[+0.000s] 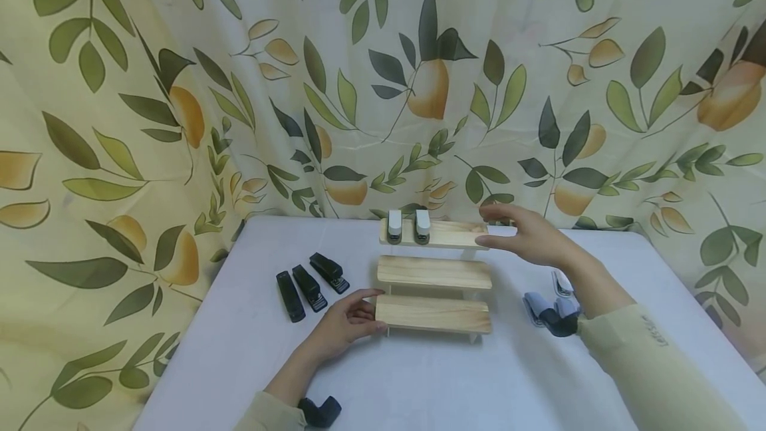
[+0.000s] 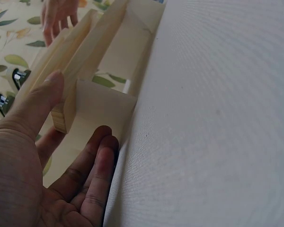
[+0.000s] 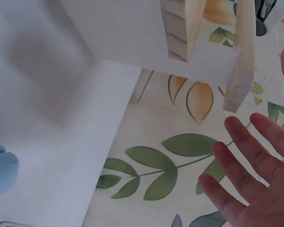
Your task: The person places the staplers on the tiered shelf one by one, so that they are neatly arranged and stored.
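Observation:
A three-tier wooden display stand [image 1: 433,313] with white side supports stands on the table. My left hand [image 1: 350,324] pinches the left end of its lowest board; the left wrist view shows the thumb [image 2: 49,92] against the board and a finger behind it. Around the right end of the top board [image 1: 455,234], my right hand [image 1: 532,235] is spread, and in the right wrist view its fingertips [image 3: 232,124] look apart from the wood. Two white-topped staplers [image 1: 394,226] [image 1: 422,226] stand on the left part of that board.
Three black staplers [image 1: 290,296] [image 1: 309,287] [image 1: 330,273] lie left of the stand. On the right are light-blue staplers [image 1: 534,304] and a white one [image 1: 560,282], partly hidden by the right wrist's black strap. A leaf-and-fruit patterned curtain [image 1: 383,85] hangs behind the white table [image 1: 419,384].

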`<state>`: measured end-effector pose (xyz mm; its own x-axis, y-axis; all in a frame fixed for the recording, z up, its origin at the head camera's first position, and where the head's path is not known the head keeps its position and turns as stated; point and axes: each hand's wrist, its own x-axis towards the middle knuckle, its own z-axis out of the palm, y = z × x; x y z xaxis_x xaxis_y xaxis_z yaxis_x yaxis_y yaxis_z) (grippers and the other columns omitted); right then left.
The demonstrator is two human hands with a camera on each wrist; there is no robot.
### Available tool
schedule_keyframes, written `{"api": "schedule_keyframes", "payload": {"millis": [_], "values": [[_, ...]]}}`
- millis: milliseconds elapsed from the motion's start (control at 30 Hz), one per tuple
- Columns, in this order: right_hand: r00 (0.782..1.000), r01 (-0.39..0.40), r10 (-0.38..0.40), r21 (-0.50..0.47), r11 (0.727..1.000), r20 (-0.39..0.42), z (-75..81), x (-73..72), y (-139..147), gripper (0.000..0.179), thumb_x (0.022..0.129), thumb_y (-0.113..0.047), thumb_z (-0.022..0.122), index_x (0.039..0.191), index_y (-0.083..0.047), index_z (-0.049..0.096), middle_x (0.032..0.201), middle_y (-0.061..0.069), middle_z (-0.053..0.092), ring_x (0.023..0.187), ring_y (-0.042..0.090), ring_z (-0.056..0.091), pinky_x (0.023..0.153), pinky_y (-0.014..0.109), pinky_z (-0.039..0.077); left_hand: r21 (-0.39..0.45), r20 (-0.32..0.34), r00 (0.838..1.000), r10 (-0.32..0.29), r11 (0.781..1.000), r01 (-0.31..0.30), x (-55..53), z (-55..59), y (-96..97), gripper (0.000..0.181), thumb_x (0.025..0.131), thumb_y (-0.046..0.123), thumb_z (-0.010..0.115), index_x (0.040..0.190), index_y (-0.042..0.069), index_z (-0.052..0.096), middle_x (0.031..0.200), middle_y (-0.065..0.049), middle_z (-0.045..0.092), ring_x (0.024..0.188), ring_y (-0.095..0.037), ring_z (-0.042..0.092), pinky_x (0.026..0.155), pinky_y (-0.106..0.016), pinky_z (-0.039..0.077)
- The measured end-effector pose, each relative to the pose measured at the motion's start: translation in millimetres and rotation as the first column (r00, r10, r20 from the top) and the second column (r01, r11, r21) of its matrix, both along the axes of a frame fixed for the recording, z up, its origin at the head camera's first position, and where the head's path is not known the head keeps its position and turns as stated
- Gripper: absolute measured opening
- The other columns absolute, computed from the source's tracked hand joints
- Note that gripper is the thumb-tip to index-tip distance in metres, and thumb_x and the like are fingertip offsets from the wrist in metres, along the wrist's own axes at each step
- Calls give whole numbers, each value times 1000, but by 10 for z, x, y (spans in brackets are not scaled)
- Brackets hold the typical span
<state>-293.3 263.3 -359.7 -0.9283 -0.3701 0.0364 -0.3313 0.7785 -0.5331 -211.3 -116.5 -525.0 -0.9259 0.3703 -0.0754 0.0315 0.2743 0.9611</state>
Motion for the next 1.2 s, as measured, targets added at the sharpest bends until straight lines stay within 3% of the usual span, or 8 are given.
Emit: {"api": "schedule_keyframes", "payload": {"millis": [367, 900, 1200], "values": [[1000, 20, -21, 12, 1000, 21, -20, 34, 157, 80, 92, -52, 75, 151, -7, 48, 146, 21, 58, 139, 44, 49, 114, 71, 34, -6, -4, 1000, -3, 1000, 3, 15, 31, -1, 62, 88, 38, 84, 144, 34, 58, 115, -1, 68, 105, -16, 68, 92, -21, 57], [994, 64, -71, 88, 994, 77, -175, 22, 413, 83, 93, -52, 74, 152, -2, 44, 144, 26, 56, 138, 50, 46, 111, 75, 35, -26, -8, 1000, -5, 1000, 5, -4, 30, -17, 65, 86, 43, 84, 145, 36, 57, 115, 1, 70, 105, -14, 69, 93, -21, 56], [993, 70, -80, 114, 991, 87, -283, 14, 587, 82, 92, -48, 76, 150, 1, 46, 142, 30, 57, 134, 54, 47, 102, 76, 42, -14, -18, 1000, -6, 1000, 5, -2, 36, -18, 64, 89, 37, 83, 147, 32, 56, 116, -3, 69, 107, -15, 69, 91, -18, 55]]}}
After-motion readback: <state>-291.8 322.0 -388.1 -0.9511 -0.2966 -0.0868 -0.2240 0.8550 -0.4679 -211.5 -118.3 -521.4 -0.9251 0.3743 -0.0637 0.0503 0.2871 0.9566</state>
